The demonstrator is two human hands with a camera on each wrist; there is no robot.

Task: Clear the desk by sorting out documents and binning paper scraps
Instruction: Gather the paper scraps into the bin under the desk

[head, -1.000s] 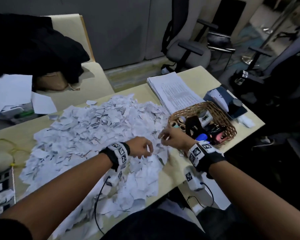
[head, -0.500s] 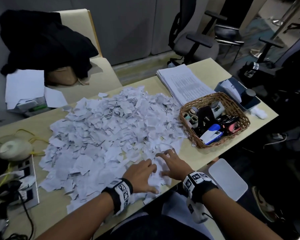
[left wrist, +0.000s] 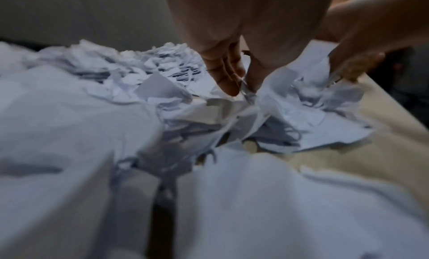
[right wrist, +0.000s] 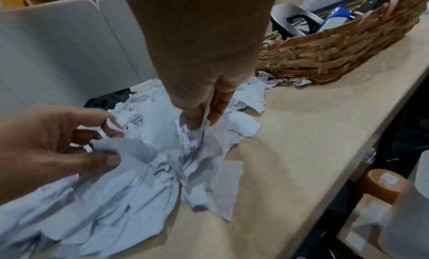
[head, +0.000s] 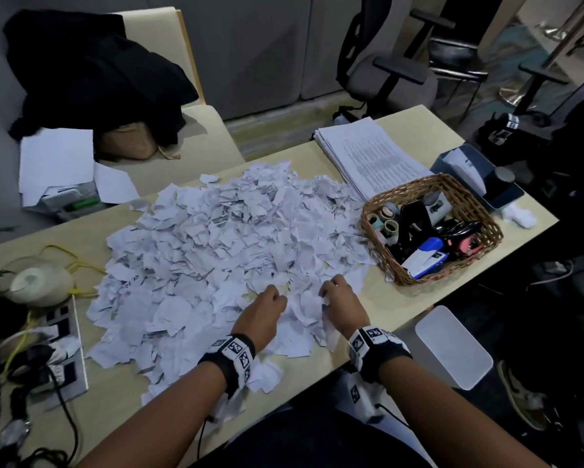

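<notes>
The paper scraps (head: 223,258) lay in one big heap across the middle of the desk (head: 415,298), its long axis running left to right, from near the face mask (head: 37,282) to the wicker basket (head: 429,228). Half a second before, both hands had been pressed flat on the heap's near edge; now both had curled up. The left hand (head: 262,314) bunched scraps between fingers and thumb, and the right hand (head: 343,307) pinched a crumpled wad of them, the two hands side by side but apart. One stack of documents (head: 368,153) sat beyond the basket, touching the heap's far right corner, long axis angled away to the left. One basket, one white bin (head: 452,346) below the desk's near edge.
</notes>
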